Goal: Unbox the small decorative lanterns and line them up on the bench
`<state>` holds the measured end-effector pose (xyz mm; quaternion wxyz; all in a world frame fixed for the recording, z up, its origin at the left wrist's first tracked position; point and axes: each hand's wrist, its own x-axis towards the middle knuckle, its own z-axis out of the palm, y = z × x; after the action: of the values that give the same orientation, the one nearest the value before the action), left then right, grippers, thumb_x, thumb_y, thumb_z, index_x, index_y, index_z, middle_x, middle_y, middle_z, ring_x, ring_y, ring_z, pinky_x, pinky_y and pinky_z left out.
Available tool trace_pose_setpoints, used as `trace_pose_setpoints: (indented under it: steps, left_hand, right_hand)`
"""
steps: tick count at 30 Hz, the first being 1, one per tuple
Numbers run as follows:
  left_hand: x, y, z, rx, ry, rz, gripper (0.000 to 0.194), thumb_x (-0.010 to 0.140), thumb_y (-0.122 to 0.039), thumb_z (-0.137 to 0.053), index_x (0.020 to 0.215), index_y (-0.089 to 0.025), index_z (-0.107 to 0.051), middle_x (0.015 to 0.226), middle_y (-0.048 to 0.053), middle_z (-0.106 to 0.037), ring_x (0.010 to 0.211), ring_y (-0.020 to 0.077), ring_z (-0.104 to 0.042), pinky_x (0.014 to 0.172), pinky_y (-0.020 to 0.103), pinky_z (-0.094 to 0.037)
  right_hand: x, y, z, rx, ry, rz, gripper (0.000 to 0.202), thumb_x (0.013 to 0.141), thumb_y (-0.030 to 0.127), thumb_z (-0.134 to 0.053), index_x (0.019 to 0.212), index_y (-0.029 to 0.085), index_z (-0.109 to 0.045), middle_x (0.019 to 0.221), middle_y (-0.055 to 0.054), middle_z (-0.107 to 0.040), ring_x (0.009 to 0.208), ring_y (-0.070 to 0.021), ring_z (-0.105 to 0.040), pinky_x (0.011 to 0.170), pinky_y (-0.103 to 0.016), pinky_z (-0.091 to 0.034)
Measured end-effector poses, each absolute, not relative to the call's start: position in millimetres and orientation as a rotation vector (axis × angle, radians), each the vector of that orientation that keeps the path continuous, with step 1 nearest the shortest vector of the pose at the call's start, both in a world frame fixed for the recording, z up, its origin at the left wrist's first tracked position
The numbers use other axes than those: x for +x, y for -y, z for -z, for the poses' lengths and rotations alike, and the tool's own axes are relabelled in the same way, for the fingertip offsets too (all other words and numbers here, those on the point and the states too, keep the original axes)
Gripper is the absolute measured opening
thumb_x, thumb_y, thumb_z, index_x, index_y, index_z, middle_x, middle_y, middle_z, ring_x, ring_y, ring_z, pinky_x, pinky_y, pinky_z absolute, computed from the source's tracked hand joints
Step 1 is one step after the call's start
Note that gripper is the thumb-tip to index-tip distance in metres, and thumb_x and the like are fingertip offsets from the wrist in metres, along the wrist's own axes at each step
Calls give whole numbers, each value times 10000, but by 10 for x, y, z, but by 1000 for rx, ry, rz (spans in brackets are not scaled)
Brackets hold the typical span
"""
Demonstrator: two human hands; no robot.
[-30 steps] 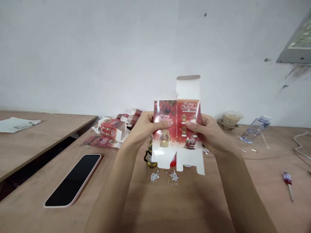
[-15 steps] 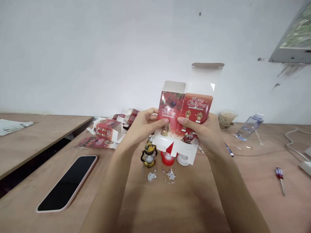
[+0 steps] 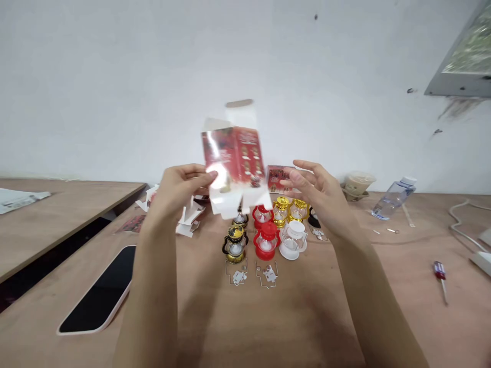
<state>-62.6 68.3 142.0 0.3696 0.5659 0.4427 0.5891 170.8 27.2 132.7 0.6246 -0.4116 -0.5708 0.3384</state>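
Pinched by its left edge, a red and white "Merry Christmas" cardboard box with its flaps out hangs above the table in my left hand. My right hand is off the box, fingers apart and holding nothing. Below the hands stand several small lanterns: a black-and-gold lantern, a red lantern, a white lantern and a gold lantern behind them. Bent wire pieces with small white parts lie in front. Behind my right hand is another red box.
More opened boxes lie left of the lanterns, partly behind my left arm. A phone rests at the left. To the right are a lidded cup, a water bottle, a screwdriver and a white cable.
My right hand has let go of the box and opened. My left hand has carried the box leftward, uncovering the lanterns and the red box behind.
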Motion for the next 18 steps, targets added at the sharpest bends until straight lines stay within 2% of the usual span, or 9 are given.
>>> trace_pose_setpoints:
  steps: [2, 5, 8, 11, 13, 14, 15, 16, 18]
  left_hand:
    - [-806, -791, -1383, 1246, -1165, -1672, 286, 563, -277, -796, 754, -152, -624, 637, -12, -644, 581, 84, -556, 634, 244, -471]
    - [-1035, -948, -1273, 958, -1233, -1859, 428, 532, -230, -806, 811, -195, -484, 572, -90, -596, 628, 74, -564, 712, 260, -453]
    - [-1169, -1056, -1124, 1000, -1446, -1818, 467, 610, -380, -747, 841, -220, -374, 683, -94, -608, 821, 127, -610, 737, 300, -429]
    - [-1200, -1099, -1030, 1201, -1802, -1614, 525, 642, -561, -659, 915, -210, -380, 986, 22, -623, 1116, 283, -519, 851, 400, -399]
    - [-1169, -1093, -1042, 1292, -1997, -1538, 578, 669, -610, -592, 995, -169, -410, 1219, 147, -524, 1268, 396, -335, 963, 485, -297]
    - [-1141, -1081, -1072, 1363, -2064, -1496, 585, 706, -606, -547, 1042, -145, -420, 1291, 197, -460, 1300, 419, -267, 995, 505, -247]
    - [-1107, -1061, -1113, 1458, -2121, -1442, 574, 751, -586, -493, 1086, -125, -427, 1328, 226, -419, 1307, 419, -257, 1006, 507, -231]
    - [-1070, -1033, -1161, 1548, -2165, -1380, 548, 787, -552, -449, 1116, -113, -436, 1328, 238, -421, 1286, 405, -309, 995, 497, -256]
    - [-996, -955, -1262, 1727, -2168, -1187, 510, 809, -507, -429, 1141, -123, -468, 1253, 213, -515, 1157, 358, -481, 912, 445, -365]
  right_hand:
    - [1748, -278, -1336, -976, 1328, -697, 460, 699, 458, -697, 1066, 209, -579, 1065, -74, -652, 924, -195, -633, 815, -381, -521]
    - [1782, -264, -1339, -1036, 1430, -646, 382, 737, 438, -663, 1021, 192, -597, 977, -65, -664, 899, -189, -621, 822, -385, -499]
    - [1776, -247, -1326, -1118, 1533, -575, 321, 771, 410, -627, 1006, 193, -604, 995, -69, -657, 882, -184, -614, 800, -377, -490]
    - [1767, -246, -1302, -1182, 1601, -446, 287, 795, 394, -593, 1010, 206, -604, 1020, -70, -653, 877, -190, -615, 777, -374, -485]
    - [1780, -251, -1289, -1231, 1642, -359, 284, 801, 391, -576, 1014, 206, -599, 1022, -75, -653, 874, -201, -615, 763, -380, -483]
    - [1794, -252, -1285, -1261, 1671, -319, 286, 805, 389, -565, 1021, 204, -594, 1022, -78, -653, 875, -208, -615, 755, -382, -482]
    - [1811, -251, -1283, -1295, 1709, -281, 286, 811, 384, -552, 1029, 202, -589, 1020, -79, -654, 877, -215, -616, 749, -383, -480]
    - [1831, -248, -1282, -1334, 1756, -241, 283, 817, 373, -539, 1037, 202, -583, 1015, -79, -657, 883, -223, -616, 748, -385, -476]
    - [1874, -237, -1285, -1429, 1871, -167, 276, 829, 339, -513, 1064, 207, -570, 1015, -78, -662, 908, -241, -618, 755, -390, -465]
